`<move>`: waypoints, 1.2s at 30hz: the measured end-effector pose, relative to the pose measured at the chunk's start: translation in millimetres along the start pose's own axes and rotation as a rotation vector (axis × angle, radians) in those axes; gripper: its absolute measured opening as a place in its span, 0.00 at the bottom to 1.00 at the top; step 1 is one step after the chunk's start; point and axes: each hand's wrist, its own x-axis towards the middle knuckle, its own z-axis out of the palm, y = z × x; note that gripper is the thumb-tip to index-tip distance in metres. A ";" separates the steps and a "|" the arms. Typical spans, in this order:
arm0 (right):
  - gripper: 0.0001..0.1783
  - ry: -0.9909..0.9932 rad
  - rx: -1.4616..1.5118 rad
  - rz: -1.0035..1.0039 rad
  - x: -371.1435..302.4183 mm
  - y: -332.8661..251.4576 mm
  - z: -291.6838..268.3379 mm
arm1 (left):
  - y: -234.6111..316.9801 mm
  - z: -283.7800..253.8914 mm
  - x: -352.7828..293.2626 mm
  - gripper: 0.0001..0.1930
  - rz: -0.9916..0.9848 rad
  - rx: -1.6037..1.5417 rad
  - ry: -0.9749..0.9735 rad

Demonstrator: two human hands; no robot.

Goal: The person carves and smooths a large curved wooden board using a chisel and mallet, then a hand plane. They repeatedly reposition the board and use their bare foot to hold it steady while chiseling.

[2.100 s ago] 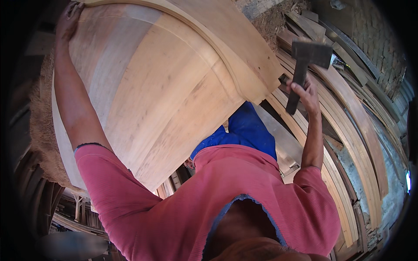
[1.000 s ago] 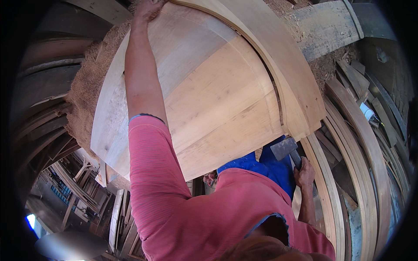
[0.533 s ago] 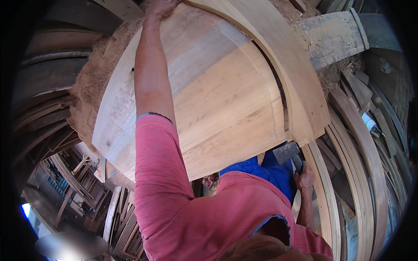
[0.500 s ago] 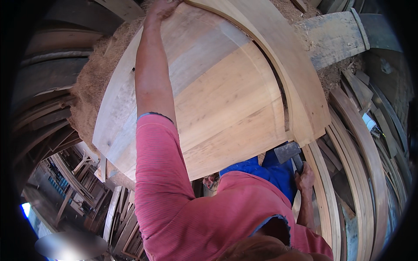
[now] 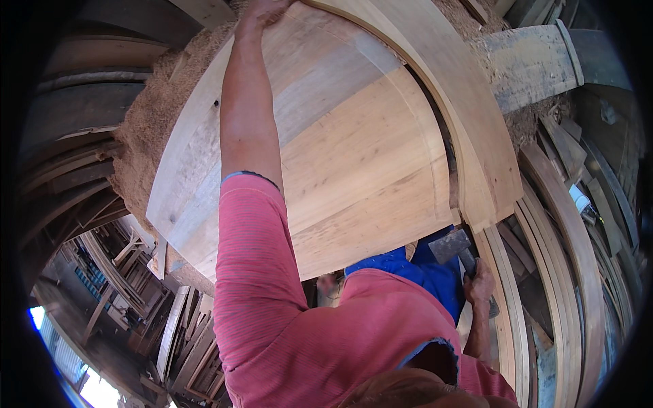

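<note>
Two grips are in view, both bare. The right grip [image 5: 480, 282] is closed around the handle of one hammer [image 5: 450, 246], fingers wrapped over it. The hammer is the only tool visible; its single dark, blocky head points up and to the left, just below the lower corner of the one curved board [image 5: 476, 129] and in front of the trousers [image 5: 439, 277], whose two blue legs show in part.

The left grip [image 5: 269, 9] is at the upper edge of the view, at the far end of the one large panel [image 5: 360, 156], near the end of the curved board. It is partly cut off, so I cannot tell how far open it is or whether it has hold of anything.

The panel lies under the left forearm, between the person and the curved board, which runs along its right edge with one narrow dark gap between the two. The panel's face has several bands of differing tone and one small dark spot near its left side. One pink shirt [image 5: 262, 272] fills the lower middle.

Left of the panel is one mass of sawdust [image 5: 153, 129]. At upper right lies one wide plank [image 5: 534, 68]; at right, at least three long planks [image 5: 558, 197] bend alongside one small white object [image 5: 579, 197]
</note>
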 end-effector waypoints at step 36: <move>0.30 0.582 0.309 -0.182 223.0 -35.4 -236.0 | 39.5 13.3 -27.8 0.30 -0.140 0.197 0.125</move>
